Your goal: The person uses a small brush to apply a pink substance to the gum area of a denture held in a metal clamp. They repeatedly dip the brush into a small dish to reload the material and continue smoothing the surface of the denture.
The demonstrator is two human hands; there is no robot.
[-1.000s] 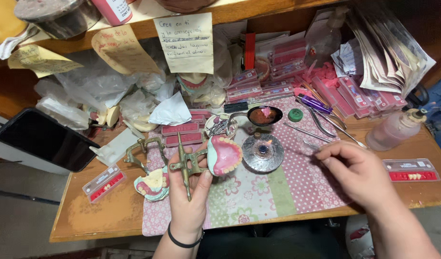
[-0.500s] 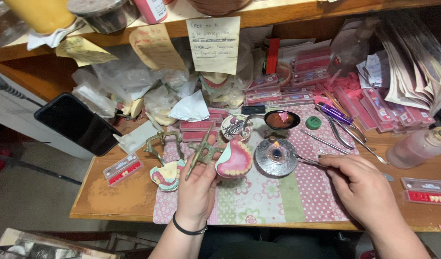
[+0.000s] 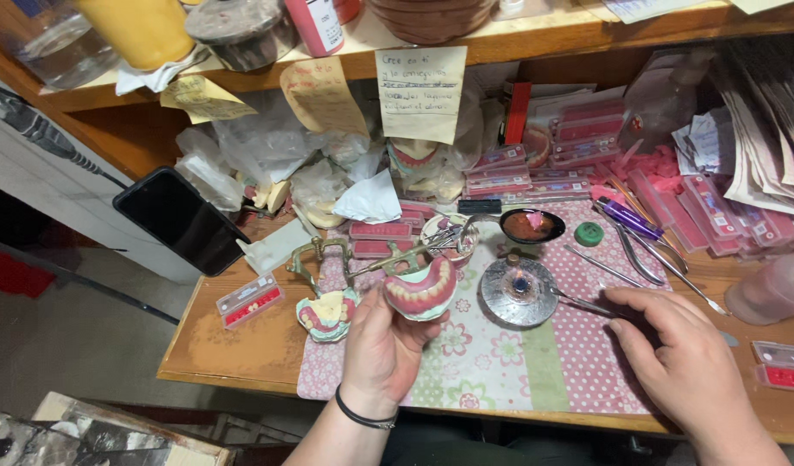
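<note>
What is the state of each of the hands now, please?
Left hand: closed, holding the pink denture model.
Right hand: fingers pinching a thin metal tool next to the small burner.

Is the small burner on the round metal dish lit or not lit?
Lit. A small bluish flame shows at the middle of the burner, and the right hand holds a thin metal tool toward it.

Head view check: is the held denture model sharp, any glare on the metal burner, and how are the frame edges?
Head view: the denture model in the left hand is fairly sharp under even light; the round metal burner shows a mild sheen, nothing blown out; the right hand is slightly soft; the shelf bows near the top edge from wide-angle distortion; the floor at lower left is dim.
</note>
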